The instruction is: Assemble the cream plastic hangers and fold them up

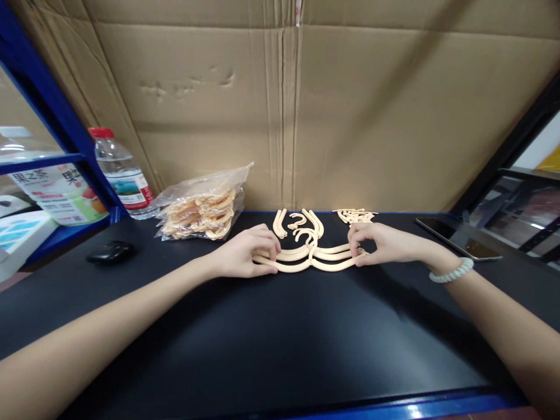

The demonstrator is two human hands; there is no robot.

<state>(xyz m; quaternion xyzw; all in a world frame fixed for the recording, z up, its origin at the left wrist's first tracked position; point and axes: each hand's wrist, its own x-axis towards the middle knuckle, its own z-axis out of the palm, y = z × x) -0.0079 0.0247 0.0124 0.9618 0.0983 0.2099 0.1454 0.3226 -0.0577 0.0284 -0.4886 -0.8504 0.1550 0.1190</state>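
Several cream-coloured hangers [294,268] with curved arms and hooks lie together on the black table, their hooks toward the back. My left hand [250,252] grips the left ends of their arms between thumb and fingers. At the right ends, my right hand [382,245] pinches the arm tips. Just behind the hooks are loose curved arm pieces [280,223], more arm pieces [314,223] and a loose hook [298,219]. A pile of thin cream pieces [354,216] rests behind my right hand.
A clear bag of cream parts [199,213] stands at the back left, near a red-capped water bottle [125,175] and a black mouse [111,252]. At the right lies a phone [457,238]. A cardboard wall [371,116] rises behind the black table [280,344].
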